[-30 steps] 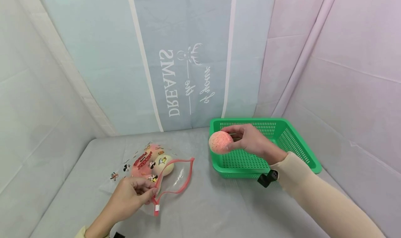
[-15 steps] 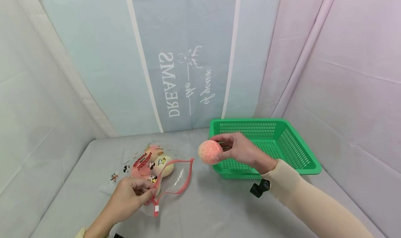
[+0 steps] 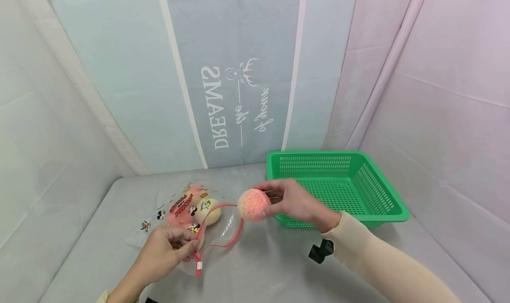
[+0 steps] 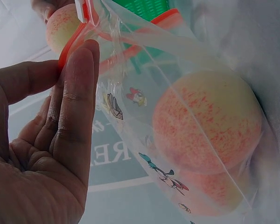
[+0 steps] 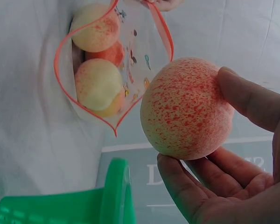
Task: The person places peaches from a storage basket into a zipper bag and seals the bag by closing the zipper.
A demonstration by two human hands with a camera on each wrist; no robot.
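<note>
My right hand (image 3: 292, 202) holds a round pink-and-cream peach (image 3: 253, 204) between thumb and fingers, raised at the right end of a clear zip bag's mouth. The bag (image 3: 229, 223) lies on its side, its red-edged mouth spread wide and facing right. With thumb and fingers my left hand (image 3: 165, 252) pinches the near edge of that mouth, close to the white slider (image 3: 199, 266). Several similar peaches (image 5: 99, 86) lie inside the bag, partly behind its cartoon print. In the left wrist view two bagged peaches (image 4: 207, 122) show through the plastic.
A green plastic basket (image 3: 382, 179) with slotted walls stands at the right, just beyond my right hand. Grey cloth covers the table (image 3: 255, 267). A fabric backdrop (image 3: 243, 37) with mirrored lettering rises behind, with pale cloth walls on both sides.
My right hand has carried the peach left and slightly nearer, from over the basket's left side to the bag's mouth. The left hand and the bag have stayed in place.
</note>
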